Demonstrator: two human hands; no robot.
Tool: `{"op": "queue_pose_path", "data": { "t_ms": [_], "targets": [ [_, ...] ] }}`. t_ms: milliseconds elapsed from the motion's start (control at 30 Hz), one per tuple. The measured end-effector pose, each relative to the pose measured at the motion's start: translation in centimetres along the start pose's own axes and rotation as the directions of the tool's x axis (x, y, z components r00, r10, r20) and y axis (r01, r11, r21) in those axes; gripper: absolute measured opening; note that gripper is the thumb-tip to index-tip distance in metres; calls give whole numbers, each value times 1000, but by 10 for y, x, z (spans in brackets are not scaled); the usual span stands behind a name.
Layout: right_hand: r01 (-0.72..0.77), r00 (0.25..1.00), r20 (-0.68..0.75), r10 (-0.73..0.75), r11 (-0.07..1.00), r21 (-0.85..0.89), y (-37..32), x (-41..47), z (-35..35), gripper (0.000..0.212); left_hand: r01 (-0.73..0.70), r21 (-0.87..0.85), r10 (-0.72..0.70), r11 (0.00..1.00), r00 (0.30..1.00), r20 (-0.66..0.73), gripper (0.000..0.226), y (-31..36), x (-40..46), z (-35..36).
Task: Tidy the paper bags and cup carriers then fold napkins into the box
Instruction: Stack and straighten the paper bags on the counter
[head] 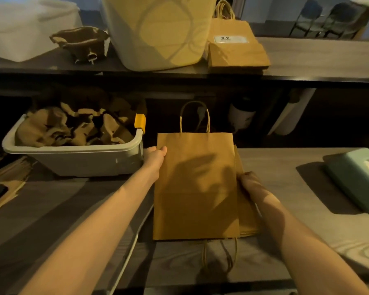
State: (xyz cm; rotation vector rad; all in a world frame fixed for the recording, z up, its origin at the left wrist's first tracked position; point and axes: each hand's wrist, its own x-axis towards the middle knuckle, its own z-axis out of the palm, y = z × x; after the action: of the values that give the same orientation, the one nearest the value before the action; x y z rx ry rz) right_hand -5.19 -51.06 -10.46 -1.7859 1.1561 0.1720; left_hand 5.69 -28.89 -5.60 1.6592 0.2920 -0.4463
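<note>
A flat brown paper bag (195, 186) with twisted handles lies on top of a small stack of other bags (246, 218) in the middle of the counter. My left hand (155, 157) grips the top bag's upper left edge, thumb on top. At the stack's right edge my right hand (250, 184) holds the bags, with its fingers hidden underneath. A white bin (77, 153) at the left holds several crumpled brown cup carriers (73, 126). One more cup carrier (81, 42) sits on the upper shelf.
The upper shelf also carries a large pale container (160, 33), a stack of folded paper bags (237, 47) and a white box (19, 24). At the right of the counter a green tissue box (356, 177) lies on a dark mat (320, 188). A white cable (128, 254) runs along the counter gap.
</note>
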Motion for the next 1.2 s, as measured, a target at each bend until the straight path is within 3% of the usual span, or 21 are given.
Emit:
{"op": "queue_pose_path", "data": {
  "t_ms": [100,167,233,333,467,600,700,867,1000,1033,1100,1200],
  "targets": [
    [13,1000,20,-10,991,-134,9,14,-4,31,10,7,-10,1000,1000,17,29,-3,3,8],
    [86,996,-23,-91,984,-157,9,9,-8,42,14,-2,-14,1000,1000,22,28,-4,5,14],
    [191,980,-56,-190,982,4,6,-4,-15,61,25,-13,-24,1000,999,27,28,-5,6,21],
    [181,974,90,-210,949,258,-3,-16,-26,68,33,-41,-32,999,999,32,26,-4,5,33],
    [223,966,92,-243,957,187,-7,-11,-35,59,-22,-44,23,999,999,24,28,-7,6,46],
    [179,979,59,-193,965,191,3,3,-35,58,-103,172,83,980,990,117,33,-15,6,52],
    [110,993,10,-115,971,210,12,13,-26,55,-111,362,22,925,970,241,39,-24,3,51],
    [116,993,0,-116,993,37,27,22,-22,62,-25,465,-100,885,965,242,57,-42,3,44],
    [87,994,74,-82,994,-67,40,21,-23,69,27,529,-150,849,970,191,34,-56,-2,37],
    [83,994,80,-75,992,-95,45,20,-23,68,49,541,-172,839,969,179,40,-60,-3,35],
    [93,995,57,-85,983,-157,50,16,-24,63,102,544,-239,833,953,187,51,-67,-5,33],
    [160,981,-54,-184,942,-293,53,12,-25,50,109,540,-242,835,953,182,46,-73,-9,32]
  ]
}}
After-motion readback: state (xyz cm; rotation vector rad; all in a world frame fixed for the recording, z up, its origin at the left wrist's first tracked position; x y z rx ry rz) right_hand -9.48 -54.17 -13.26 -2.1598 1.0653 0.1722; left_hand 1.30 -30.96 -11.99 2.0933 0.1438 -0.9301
